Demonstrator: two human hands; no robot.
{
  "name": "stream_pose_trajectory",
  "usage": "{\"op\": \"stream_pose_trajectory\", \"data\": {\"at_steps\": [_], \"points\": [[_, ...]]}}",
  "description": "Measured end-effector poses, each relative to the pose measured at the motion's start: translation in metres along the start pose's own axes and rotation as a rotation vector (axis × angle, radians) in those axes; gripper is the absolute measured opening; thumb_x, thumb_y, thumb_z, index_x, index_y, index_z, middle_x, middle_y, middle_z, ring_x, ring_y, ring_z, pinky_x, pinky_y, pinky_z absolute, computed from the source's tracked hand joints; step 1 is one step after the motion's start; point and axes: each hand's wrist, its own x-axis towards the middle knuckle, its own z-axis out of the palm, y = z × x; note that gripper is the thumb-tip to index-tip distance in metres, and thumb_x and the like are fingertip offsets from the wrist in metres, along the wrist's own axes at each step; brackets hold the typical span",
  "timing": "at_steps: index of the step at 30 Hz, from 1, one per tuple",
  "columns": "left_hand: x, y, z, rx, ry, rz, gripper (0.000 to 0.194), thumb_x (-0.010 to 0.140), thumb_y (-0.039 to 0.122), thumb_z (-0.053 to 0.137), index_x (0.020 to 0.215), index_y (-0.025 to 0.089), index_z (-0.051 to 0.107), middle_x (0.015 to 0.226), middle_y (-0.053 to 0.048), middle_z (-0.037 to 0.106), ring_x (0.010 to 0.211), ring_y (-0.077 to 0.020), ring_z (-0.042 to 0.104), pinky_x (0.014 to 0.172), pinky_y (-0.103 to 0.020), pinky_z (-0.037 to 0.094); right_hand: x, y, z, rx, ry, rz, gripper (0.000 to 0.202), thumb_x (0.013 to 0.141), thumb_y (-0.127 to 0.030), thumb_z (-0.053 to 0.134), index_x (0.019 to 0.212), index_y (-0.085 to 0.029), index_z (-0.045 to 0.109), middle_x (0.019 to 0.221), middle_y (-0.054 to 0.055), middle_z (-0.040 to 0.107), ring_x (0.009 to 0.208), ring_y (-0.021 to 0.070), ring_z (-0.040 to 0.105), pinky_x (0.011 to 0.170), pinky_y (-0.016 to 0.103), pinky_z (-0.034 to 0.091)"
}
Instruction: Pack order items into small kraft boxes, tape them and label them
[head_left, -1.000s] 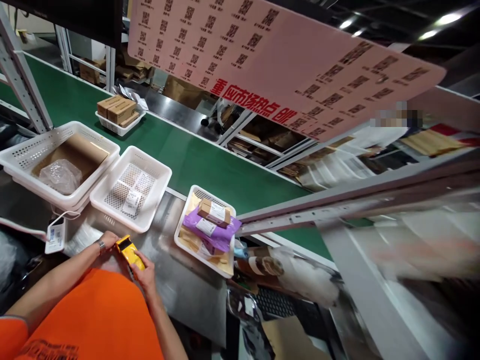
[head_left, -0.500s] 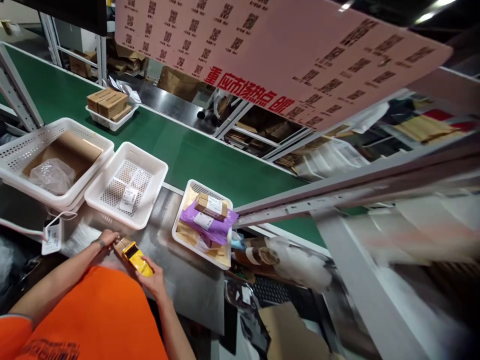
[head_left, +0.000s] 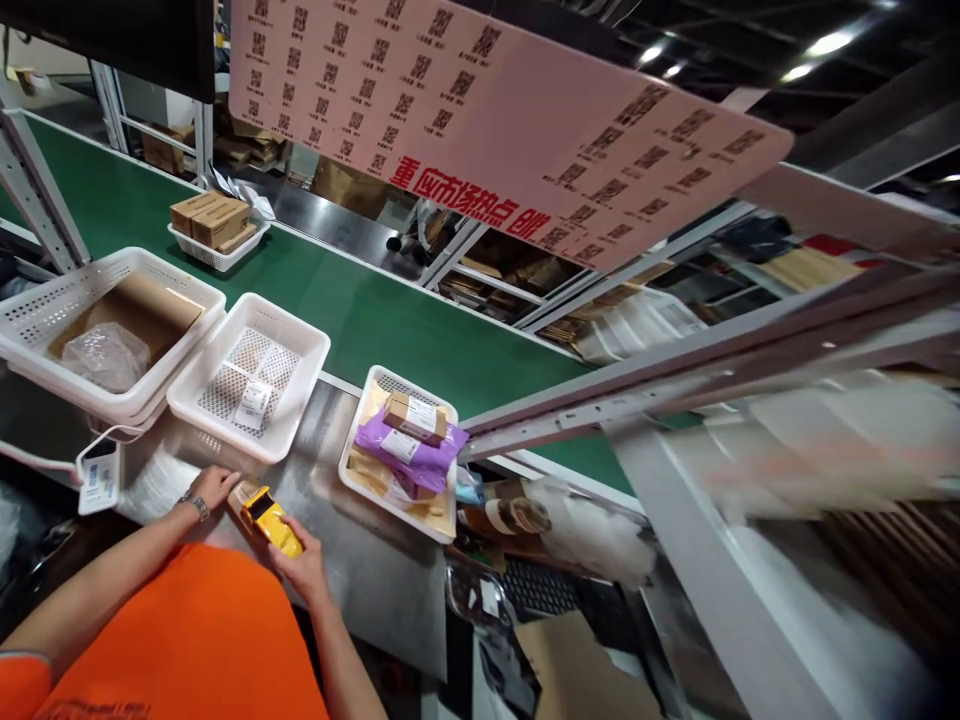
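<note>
At far left, a white basket (head_left: 45, 315) holds brown cardboard (head_left: 150, 308) and clear plastic (head_left: 109, 358). Beside it stands a second basket (head_left: 306, 370) with a label (head_left: 253, 402) inside. The left hand (head_left: 214, 487), fingers bunched, is at the end of a brown packet (head_left: 240, 497) over the desk (head_left: 382, 580); whether it grips is unclear. The right hand (head_left: 302, 562) is wrapped around a yellow tool (head_left: 274, 525) against the packet. Further right, a third basket (head_left: 397, 512) bears a purple parcel (head_left: 442, 455) under a small carton (head_left: 416, 418).
</note>
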Motion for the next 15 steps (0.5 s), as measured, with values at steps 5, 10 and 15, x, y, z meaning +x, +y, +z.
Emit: {"op": "stream_pose_trajectory", "data": {"at_steps": [5,10,15], "points": [[-0.010,0.012,0.009,0.044,-0.037,-0.001,0.051,0.111,0.053,0.052,0.097,0.021,0.090,0.108,-0.014,0.089,0.104,-0.0299,0.080,0.082,-0.031,0.049,-0.001,-0.003,0.004,-0.001,0.031,0.034,0.059,0.066,-0.045,0.092,0.118,-0.020,0.084,0.108,0.012,0.088,0.096,0.0332,0.085,0.093,0.047,0.071],[-0.007,0.014,0.009,0.099,-0.046,-0.061,0.058,0.112,0.058,0.051,0.088,0.021,0.089,0.106,-0.019,0.088,0.102,-0.0319,0.081,0.080,-0.033,0.048,-0.002,-0.011,0.011,-0.144,0.015,0.041,0.058,0.071,-0.040,0.085,0.125,-0.018,0.083,0.106,0.011,0.089,0.092,0.0320,0.085,0.088,0.044,0.071],[-0.003,0.014,0.004,0.107,-0.065,-0.074,0.055,0.112,0.055,0.053,0.088,0.020,0.088,0.098,-0.017,0.086,0.099,-0.0308,0.079,0.080,-0.033,0.048,-0.009,-0.022,0.003,-0.217,-0.008,0.043,0.059,0.073,-0.038,0.085,0.129,-0.018,0.084,0.107,0.010,0.090,0.091,0.0304,0.085,0.090,0.042,0.070]]}}
